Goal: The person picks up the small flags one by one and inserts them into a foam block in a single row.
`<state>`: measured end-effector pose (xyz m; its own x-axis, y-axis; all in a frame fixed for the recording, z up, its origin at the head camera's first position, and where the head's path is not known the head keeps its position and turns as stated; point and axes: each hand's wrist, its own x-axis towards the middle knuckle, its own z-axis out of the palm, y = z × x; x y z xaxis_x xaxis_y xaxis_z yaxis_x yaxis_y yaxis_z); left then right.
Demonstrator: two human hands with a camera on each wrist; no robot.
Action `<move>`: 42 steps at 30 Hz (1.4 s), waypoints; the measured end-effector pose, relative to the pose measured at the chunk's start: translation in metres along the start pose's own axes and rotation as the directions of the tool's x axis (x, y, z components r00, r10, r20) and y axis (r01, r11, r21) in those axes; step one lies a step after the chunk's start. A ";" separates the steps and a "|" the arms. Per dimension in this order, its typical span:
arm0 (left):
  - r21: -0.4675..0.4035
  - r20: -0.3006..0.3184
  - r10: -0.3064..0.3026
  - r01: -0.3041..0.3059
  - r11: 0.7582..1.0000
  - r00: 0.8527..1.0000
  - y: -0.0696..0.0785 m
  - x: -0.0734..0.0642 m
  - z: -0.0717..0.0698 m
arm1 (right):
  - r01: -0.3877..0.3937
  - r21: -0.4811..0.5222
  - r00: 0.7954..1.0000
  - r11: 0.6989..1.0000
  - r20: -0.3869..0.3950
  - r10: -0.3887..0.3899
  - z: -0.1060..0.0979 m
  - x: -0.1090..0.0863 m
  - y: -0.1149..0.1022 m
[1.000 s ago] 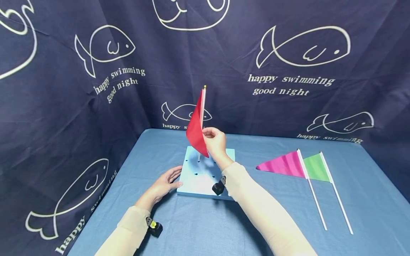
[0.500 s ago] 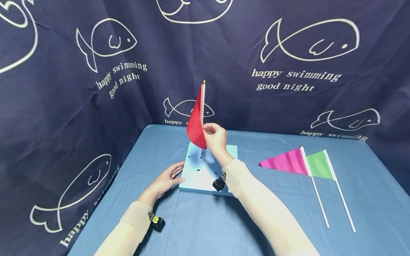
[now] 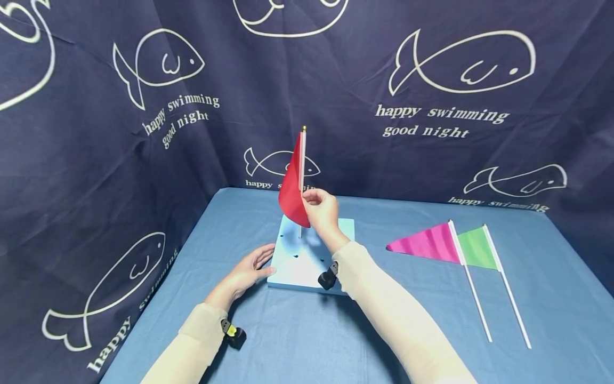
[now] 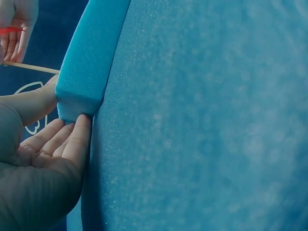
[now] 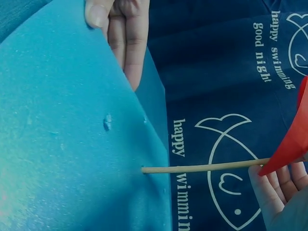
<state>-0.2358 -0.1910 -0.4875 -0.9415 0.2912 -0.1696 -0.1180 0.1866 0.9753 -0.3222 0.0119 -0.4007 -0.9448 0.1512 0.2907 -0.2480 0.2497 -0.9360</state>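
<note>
A red pennant flag (image 3: 293,194) stands almost upright over the blue foam board (image 3: 298,274). My right hand (image 3: 322,212) pinches its pole at the lower part of the cloth. In the right wrist view, the bare wooden pole (image 5: 202,168) runs from under the cloth to the board's face, its end right at a hole. My left hand (image 3: 249,272) holds the board's near left corner. In the left wrist view, its thumb (image 4: 36,102) lies on the top face and its fingertips (image 4: 81,132) press against the side.
To the right, a pink pennant flag (image 3: 429,244) and a green pennant flag (image 3: 479,248) lie side by side on the blue cloth table (image 3: 307,336). Several small holes dot the board. Dark blue curtains (image 3: 307,80) with white fish drawings hang behind and at left.
The red flag has come down slightly toward the board, and its cloth has swung a little. My left hand stays at the board's corner. The head view has shifted slightly.
</note>
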 end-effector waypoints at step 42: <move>-0.023 0.007 -0.006 0.007 1.000 1.000 0.004 -0.005 0.002 | -0.049 -0.015 0.999 0.999 0.014 0.049 -0.003 -0.005 0.009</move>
<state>-0.2313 -0.1901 -0.4832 -0.9384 0.2968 -0.1768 -0.1314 0.1666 0.9772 -0.3191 0.0159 -0.4102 -0.9589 0.1497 0.2412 -0.1979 0.2565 -0.9461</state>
